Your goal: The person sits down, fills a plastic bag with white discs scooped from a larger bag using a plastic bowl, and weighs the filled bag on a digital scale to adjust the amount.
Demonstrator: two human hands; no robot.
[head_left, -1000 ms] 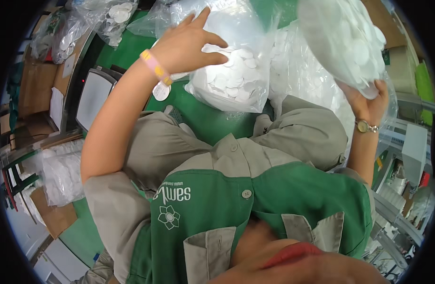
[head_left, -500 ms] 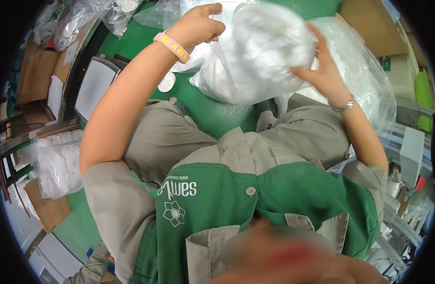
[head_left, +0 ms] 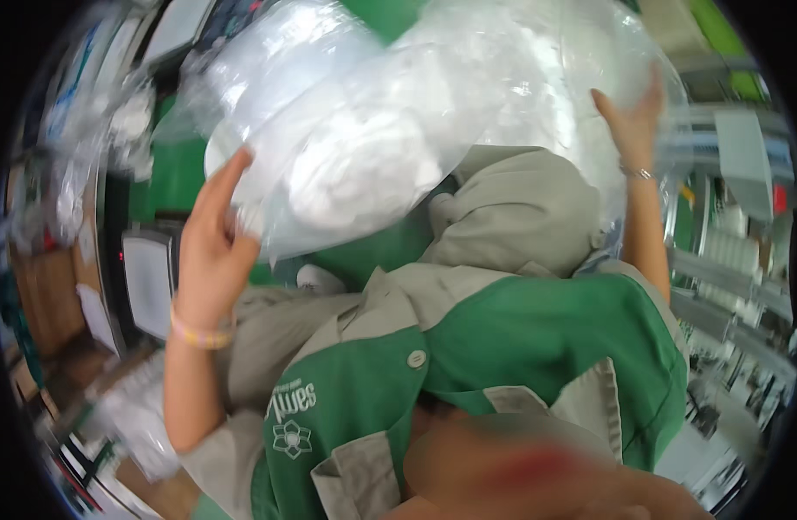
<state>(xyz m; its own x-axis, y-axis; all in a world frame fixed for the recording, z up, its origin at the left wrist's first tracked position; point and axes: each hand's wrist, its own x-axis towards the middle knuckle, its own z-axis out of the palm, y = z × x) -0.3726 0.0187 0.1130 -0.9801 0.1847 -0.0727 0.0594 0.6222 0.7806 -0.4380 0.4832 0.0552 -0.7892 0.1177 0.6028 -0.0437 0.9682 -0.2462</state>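
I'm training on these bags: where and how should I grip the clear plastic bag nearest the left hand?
Probably pinch the clear plastic bag by its lower-left film, coming from the left: the white contents bulge at its middle, leaving that margin loose, and the left hand is close by. Blur hides the opening.

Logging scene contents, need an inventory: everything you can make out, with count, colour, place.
Filled bag: 1, clear with white contents, centre
Large bag: 1, clear and white, upper right
Crumpled plastic: clear, upper left
Floor: green
Panel: 1, grey, left
Boxy unit: 1, pale grey, right
Wristband: 1, pink-yellow, left wrist
Bracelet: 1, silver, right wrist
Shirt: 1, green-grey, below
Left hand: 1, bare, at filled bag's edge
Right hand: 1, bare, by large bag
Blurred rim items: uncountable
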